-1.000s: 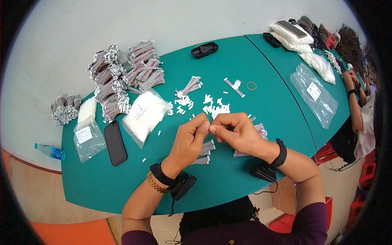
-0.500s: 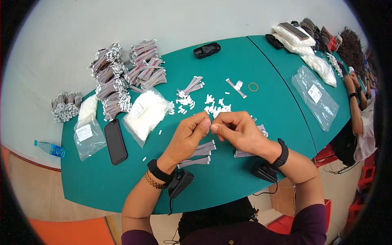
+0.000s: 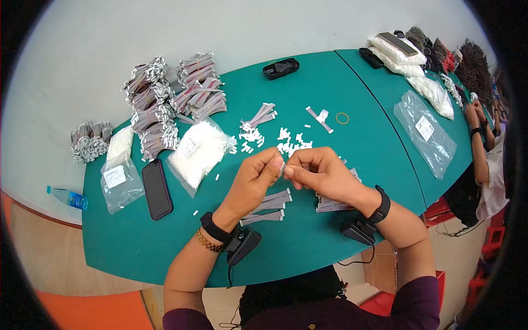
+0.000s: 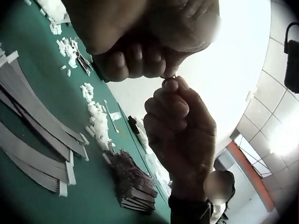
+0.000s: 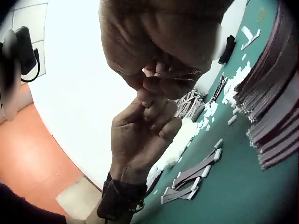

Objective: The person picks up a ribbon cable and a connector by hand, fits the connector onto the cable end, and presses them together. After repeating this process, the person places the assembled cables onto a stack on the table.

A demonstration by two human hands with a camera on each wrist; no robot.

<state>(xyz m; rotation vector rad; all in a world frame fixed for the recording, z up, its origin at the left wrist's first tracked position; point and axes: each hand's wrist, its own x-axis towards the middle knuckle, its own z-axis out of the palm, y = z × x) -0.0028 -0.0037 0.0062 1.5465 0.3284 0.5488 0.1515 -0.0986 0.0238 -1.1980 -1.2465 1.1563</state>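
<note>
Above the green table (image 3: 214, 253), both hands meet at the fingertips. Between thumb and forefinger, my left hand (image 3: 253, 179) pinches a small white piece (image 3: 283, 167), mostly covered by the fingers. My right hand (image 3: 324, 175) has its thumb and curled forefinger closed at the other side of that piece. Under the left hand lie several grey flat ribbon cables (image 3: 269, 208) with white ends. A thicker stack of the same cables (image 4: 135, 186) lies beneath the right hand. Just beyond the hands is a loose heap of small white connectors (image 3: 291, 144).
Bundled ribbon cables (image 3: 151, 118) are piled at the back left, beside a bag of white pieces (image 3: 198, 154). A phone (image 3: 157, 190), a water bottle (image 3: 69, 198) and a black case (image 3: 280, 68) also lie about. At the right, another person's hands (image 3: 476, 113) work.
The hands stay together in nearly the same place. A white sliver now shows more plainly between the fingertips, and the left fingers have shifted slightly.
</note>
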